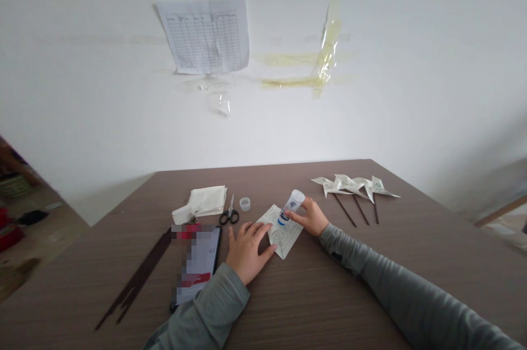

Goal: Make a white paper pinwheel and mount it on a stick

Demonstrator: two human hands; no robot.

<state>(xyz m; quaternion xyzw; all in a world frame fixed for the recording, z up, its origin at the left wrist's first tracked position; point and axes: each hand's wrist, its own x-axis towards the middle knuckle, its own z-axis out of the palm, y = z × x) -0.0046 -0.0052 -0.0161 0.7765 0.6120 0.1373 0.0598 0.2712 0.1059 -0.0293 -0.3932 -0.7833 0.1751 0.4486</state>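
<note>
My right hand (313, 217) grips a white and blue glue stick (291, 207), tilted with its blue end down against the paper. Beneath it lies a small sheet of printed paper (284, 241) with a fold line, set cornerwise on the table. My left hand (248, 251) rests with spread fingers, its fingertips at the left edge of the sheet. A translucent glue cap (245, 204) stands just beyond the left hand, beside black-handled scissors (229, 215).
Paper pinwheels (354, 185) on dark sticks lie at the back right. At left are a stack of paper pieces (208, 200), a phone (201, 262), and a bundle of dark sticks (140, 273). The wall (288, 130) borders the table's (329, 295) far edge.
</note>
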